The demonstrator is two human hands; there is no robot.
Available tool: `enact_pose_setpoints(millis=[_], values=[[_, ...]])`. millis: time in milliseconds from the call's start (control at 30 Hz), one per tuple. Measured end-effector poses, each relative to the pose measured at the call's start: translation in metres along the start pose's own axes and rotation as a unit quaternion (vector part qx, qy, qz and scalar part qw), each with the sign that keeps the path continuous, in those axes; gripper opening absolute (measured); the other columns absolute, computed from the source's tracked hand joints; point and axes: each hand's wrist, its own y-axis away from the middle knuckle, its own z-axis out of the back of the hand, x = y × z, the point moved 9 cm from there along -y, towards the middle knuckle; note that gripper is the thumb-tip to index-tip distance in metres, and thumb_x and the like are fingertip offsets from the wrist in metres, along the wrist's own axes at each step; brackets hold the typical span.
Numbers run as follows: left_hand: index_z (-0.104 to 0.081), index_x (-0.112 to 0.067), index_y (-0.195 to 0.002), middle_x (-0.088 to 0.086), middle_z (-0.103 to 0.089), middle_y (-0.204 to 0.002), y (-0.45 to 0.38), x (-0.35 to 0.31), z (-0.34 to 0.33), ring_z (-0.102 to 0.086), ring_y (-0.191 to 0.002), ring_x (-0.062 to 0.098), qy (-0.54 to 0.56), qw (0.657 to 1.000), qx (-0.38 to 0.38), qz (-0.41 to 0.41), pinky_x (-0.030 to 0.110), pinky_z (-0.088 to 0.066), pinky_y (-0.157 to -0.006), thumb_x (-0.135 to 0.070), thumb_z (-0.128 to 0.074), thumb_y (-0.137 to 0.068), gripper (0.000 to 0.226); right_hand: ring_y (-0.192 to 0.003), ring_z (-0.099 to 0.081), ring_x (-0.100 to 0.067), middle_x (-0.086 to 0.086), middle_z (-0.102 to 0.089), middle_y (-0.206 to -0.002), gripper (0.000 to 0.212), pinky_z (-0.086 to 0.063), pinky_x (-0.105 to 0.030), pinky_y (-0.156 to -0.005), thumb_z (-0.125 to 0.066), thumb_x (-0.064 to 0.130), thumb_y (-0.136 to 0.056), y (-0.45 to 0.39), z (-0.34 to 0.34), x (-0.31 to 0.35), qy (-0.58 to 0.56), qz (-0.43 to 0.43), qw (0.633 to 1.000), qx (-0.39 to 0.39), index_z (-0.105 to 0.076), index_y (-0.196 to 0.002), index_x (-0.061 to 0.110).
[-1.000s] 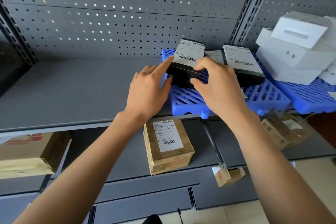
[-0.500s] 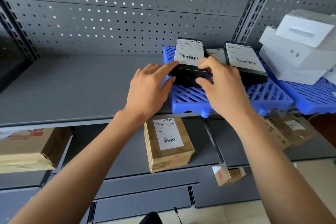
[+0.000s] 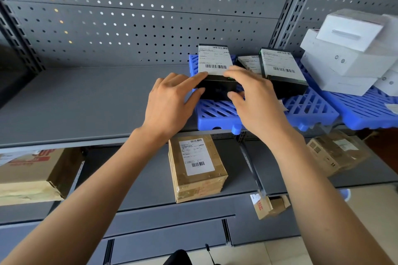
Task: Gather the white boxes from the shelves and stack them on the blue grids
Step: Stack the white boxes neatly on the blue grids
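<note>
Black-sided flat box with white shipping label on top (image 3: 216,72) sits on the rear-left part of the blue slatted plastic grid (image 3: 217,112), which lies on the grey metal shelf (image 3: 86,101). Both hands are on it. Left hand (image 3: 170,103): fingers extended, tips against the box's near-left edge, thumb low on the front face. Right hand (image 3: 256,101): fingers curl over the top near edge, thumb pressed to the front face, so a pinch on the near-right corner.

Judgement: the step is seating and squaring this box on the grid.

Just right of the right fingertips, a second black flat box with white label (image 3: 282,71). A third labelled box (image 3: 249,63) shows in the gap between the two, farther back. Looks like a narrow gap on that side, so push straight back, not sideways, or the corner may clip the neighbour.

To do well:
- keep the left fingertips as the guide edge, right pinch driving
- bottom flat on the slats, no edge dropping into a slot
- release only once it stops rocking

Well right of the hands, the stack of plain white cardboard boxes (image 3: 344,58) sits on the adjoining blue grid (image 3: 370,114); the top ones sit askew, so avoid jolting the shelf.

Below the wrists, lower shelf: brown taped cardboard parcel with label (image 3: 196,168).
</note>
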Motion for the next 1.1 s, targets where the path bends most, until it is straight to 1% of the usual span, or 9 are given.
enact_pose_setpoints(millis=[67, 200, 367, 567, 633, 733, 800, 900, 1100], values=[[-0.068, -0.018, -0.129, 0.001, -0.073, -0.093, 0.000, -0.001, 0.000, -0.064, -0.088, 0.028, 0.003, 1.000, -0.001, -0.004, 0.042, -0.050, -0.075, -0.029, -0.061, -0.099, 0.033, -0.097, -0.060, -0.016, 0.003, -0.054, -0.142, 0.043, -0.054, -0.039, -0.091, -0.064, -0.002, -0.092, 0.001, -0.001, -0.001, 0.007, 0.002, 1.000, -0.008, -0.060, -0.132, 0.012], [-0.069, -0.018, -0.130, 0.001, -0.074, -0.094, -0.001, 0.001, 0.000, -0.064, -0.087, 0.028, 0.021, 1.000, -0.001, -0.005, 0.047, -0.052, -0.076, -0.029, -0.062, -0.099, 0.033, -0.112, -0.061, -0.017, 0.002, -0.058, -0.136, 0.041, -0.054, -0.039, -0.092, -0.067, 0.001, -0.091, 0.000, 0.001, -0.002, -0.004, 0.007, 1.000, -0.028, -0.063, -0.130, 0.012], [-0.067, -0.015, -0.132, 0.003, -0.074, -0.093, -0.002, 0.002, 0.000, -0.065, -0.086, 0.028, 0.020, 1.000, -0.005, 0.009, 0.046, -0.053, -0.076, -0.029, -0.064, -0.097, 0.037, -0.114, -0.059, -0.016, 0.001, -0.060, -0.134, 0.042, -0.053, -0.034, -0.094, -0.066, -0.001, -0.091, 0.001, 0.002, -0.003, 0.000, 0.003, 1.000, -0.030, -0.063, -0.131, 0.012], [-0.071, -0.018, -0.128, 0.002, -0.074, -0.088, -0.002, 0.002, 0.000, -0.065, -0.080, 0.027, 0.028, 1.000, -0.014, -0.002, 0.044, -0.055, -0.068, -0.030, -0.065, -0.097, 0.034, -0.121, -0.057, -0.017, -0.001, -0.060, -0.133, 0.042, -0.053, -0.037, -0.098, -0.066, -0.004, -0.090, -0.001, 0.006, -0.007, -0.012, 0.007, 0.999, -0.029, -0.064, -0.130, 0.011], [-0.071, -0.021, -0.128, 0.001, -0.074, -0.087, -0.005, 0.003, -0.002, -0.064, -0.077, 0.026, 0.037, 0.999, -0.014, 0.013, 0.042, -0.055, -0.062, -0.032, -0.066, -0.096, 0.034, -0.122, -0.057, -0.016, -0.001, -0.061, -0.133, 0.042, -0.049, -0.027, -0.103, -0.066, -0.005, -0.090, -0.001, 0.007, -0.009, -0.003, 0.004, 0.999, -0.034, -0.064, -0.129, 0.011], [-0.071, -0.022, -0.127, -0.001, -0.073, -0.085, -0.007, 0.003, -0.003, -0.062, -0.075, 0.025, 0.047, 0.999, -0.017, 0.020, 0.040, -0.054, -0.058, -0.030, -0.068, -0.095, 0.034, -0.121, -0.057, -0.012, 0.000, -0.063, -0.131, 0.042, -0.033, -0.002, -0.100, -0.067, -0.005, -0.089, -0.002, 0.008, -0.012, 0.003, -0.007, 0.999, -0.035, -0.065, -0.128, 0.011], [-0.071, -0.021, -0.127, -0.001, -0.071, -0.082, -0.006, 0.002, -0.003, -0.060, -0.073, 0.024, 0.045, 0.999, -0.021, 0.018, 0.038, -0.052, -0.057, -0.029, -0.069, -0.095, 0.033, -0.121, -0.057, -0.010, 0.001, -0.064, -0.131, 0.043, -0.029, 0.003, -0.098, -0.068, -0.006, -0.088, -0.002, 0.009, -0.013, -0.003, -0.013, 0.999, -0.037, -0.066, -0.127, 0.011], [-0.072, -0.020, -0.126, -0.001, -0.071, -0.082, -0.004, 0.000, -0.001, -0.060, -0.073, 0.025, 0.038, 0.999, -0.026, 0.010, 0.038, -0.053, -0.059, -0.029, -0.069, -0.095, 0.033, -0.119, -0.056, -0.007, 0.001, -0.064, -0.131, 0.043, -0.031, 0.001, -0.099, -0.068, -0.007, -0.087, -0.001, 0.009, -0.013, -0.016, -0.011, 0.999, -0.039, -0.067, -0.126, 0.011], [-0.072, -0.019, -0.126, 0.001, -0.073, -0.090, -0.001, 0.006, 0.001, -0.066, -0.076, 0.022, 0.110, 0.993, -0.019, 0.036, 0.043, -0.056, -0.062, -0.028, -0.070, -0.094, 0.033, -0.120, -0.056, -0.003, 0.005, -0.064, -0.132, 0.043, -0.044, -0.020, -0.106, -0.070, -0.005, -0.087, -0.001, 0.011, -0.014, -0.052, -0.008, 0.998, -0.032, -0.068, -0.126, 0.013]])
